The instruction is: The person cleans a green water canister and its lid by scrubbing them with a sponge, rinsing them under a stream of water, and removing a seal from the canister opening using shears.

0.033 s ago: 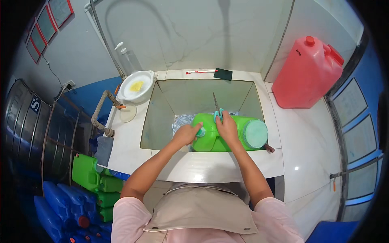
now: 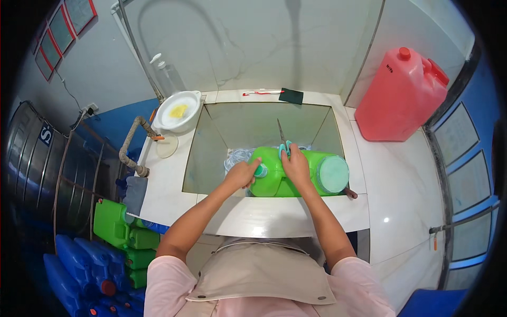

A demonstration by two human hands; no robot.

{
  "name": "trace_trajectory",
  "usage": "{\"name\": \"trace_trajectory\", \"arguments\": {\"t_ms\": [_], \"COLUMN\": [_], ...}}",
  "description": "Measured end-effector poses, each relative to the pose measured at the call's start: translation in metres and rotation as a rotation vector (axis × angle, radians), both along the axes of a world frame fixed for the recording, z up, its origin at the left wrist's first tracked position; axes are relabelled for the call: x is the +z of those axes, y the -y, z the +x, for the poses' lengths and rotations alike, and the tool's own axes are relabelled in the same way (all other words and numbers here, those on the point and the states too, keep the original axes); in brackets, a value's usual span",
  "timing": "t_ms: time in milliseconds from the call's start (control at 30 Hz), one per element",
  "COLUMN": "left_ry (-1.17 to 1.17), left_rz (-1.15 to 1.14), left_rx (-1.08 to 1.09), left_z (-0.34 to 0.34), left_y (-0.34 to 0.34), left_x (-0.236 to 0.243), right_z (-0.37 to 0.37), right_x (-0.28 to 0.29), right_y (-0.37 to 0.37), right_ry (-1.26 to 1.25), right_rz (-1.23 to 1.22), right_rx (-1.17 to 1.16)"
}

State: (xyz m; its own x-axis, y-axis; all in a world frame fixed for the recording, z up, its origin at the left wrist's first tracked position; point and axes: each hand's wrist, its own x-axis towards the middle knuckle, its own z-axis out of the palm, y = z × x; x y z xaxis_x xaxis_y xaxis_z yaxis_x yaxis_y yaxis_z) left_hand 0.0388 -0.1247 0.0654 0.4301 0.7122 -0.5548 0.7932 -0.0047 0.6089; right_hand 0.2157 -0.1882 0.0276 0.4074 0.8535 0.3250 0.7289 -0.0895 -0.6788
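Note:
A green plastic jerrycan [image 2: 274,185] lies on its side in the tiled basin [image 2: 208,137], its wide pale-green lid [image 2: 332,174] facing up at the right. My left hand [image 2: 243,171] is closed on the small green cap [image 2: 260,170] at the jerrycan's left part. My right hand [image 2: 296,169] grips teal-handled scissors [image 2: 281,132], blades pointing up and away from me, just over the middle of the jerrycan. Coiled pale cord [image 2: 235,158] shows behind my left hand.
A red jerrycan [image 2: 396,100] stands at right. A white bowl [image 2: 191,113], pump bottle [image 2: 169,76], red-and-white brush [image 2: 261,93] and dark pad [image 2: 290,95] sit around the basin's rim. Bent pipe [image 2: 127,148], black tank [image 2: 34,169], and blue [image 2: 74,264] and green jerrycans [image 2: 111,222] are at left.

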Motion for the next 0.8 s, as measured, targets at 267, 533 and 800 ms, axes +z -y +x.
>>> {"name": "trace_trajectory", "arguments": {"t_ms": [267,533,800], "left_ry": [0.186,0.277,0.059], "left_rz": [0.731,0.528,0.342], "left_rx": [-0.69,-0.277,-0.25], "left_z": [-0.015,-0.001,0.003], "left_y": [0.007,0.013,-0.001], "left_x": [-0.01,0.007,0.002], "right_z": [-0.003,-0.003,-0.005], "right_x": [0.007,0.008,0.005], "right_y": [-0.001,-0.003,-0.006], "right_ry": [-0.018,-0.026,-0.049], "right_rz": [-0.023,-0.047,-0.038], "right_rx": [0.008,-0.058,-0.089]}}
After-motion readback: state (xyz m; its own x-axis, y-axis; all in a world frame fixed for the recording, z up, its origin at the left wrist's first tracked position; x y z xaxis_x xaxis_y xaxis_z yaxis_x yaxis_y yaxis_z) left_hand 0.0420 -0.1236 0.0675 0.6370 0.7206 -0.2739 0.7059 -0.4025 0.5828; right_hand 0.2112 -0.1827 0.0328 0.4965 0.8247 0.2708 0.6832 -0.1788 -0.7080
